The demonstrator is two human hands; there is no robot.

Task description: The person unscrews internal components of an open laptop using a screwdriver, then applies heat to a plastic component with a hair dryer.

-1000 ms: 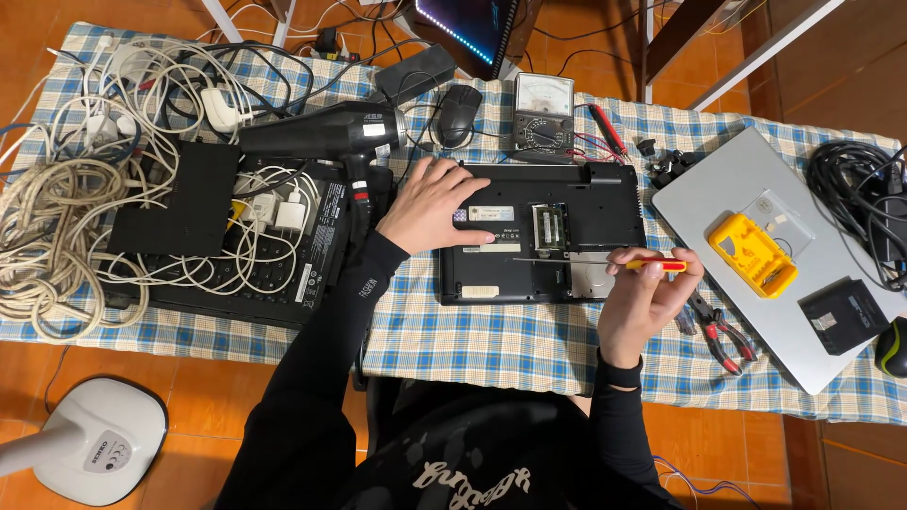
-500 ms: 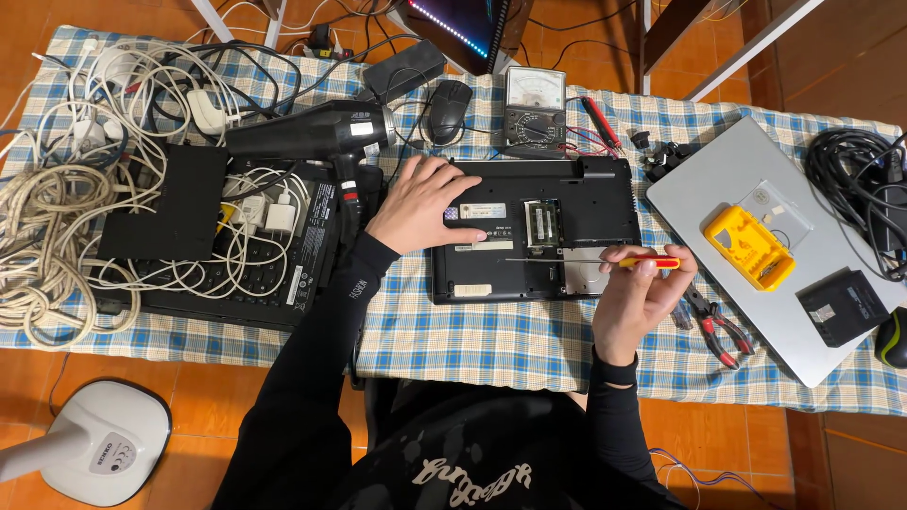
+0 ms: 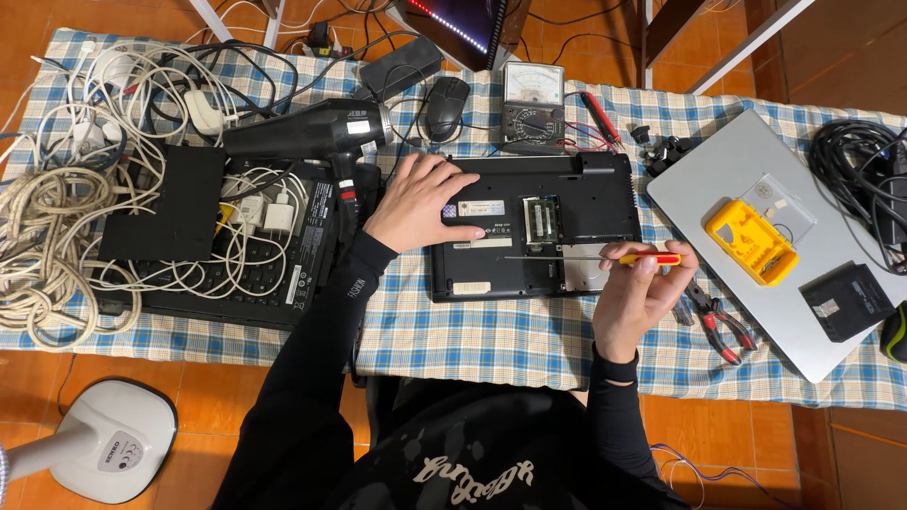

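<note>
Black and turned bottom-up on the checked tablecloth (image 3: 472, 335), the laptop (image 3: 534, 227) lies under the flat left hand (image 3: 420, 200), fingers released, while the right hand (image 3: 638, 293) grasps a red-yellow screwdriver (image 3: 605, 258) above its open bay, so unscrewing seems in hand and the tip must meet a screw squarely.

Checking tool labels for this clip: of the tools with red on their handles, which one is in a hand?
The screwdriver, gripped by the right hand over the black laptop. The pliers lie on the cloth; the red probe lies by the meter.

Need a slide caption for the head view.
Left hand steadies upturned black laptop; right hand holds red-and-yellow-handled screwdriver over it.
</note>
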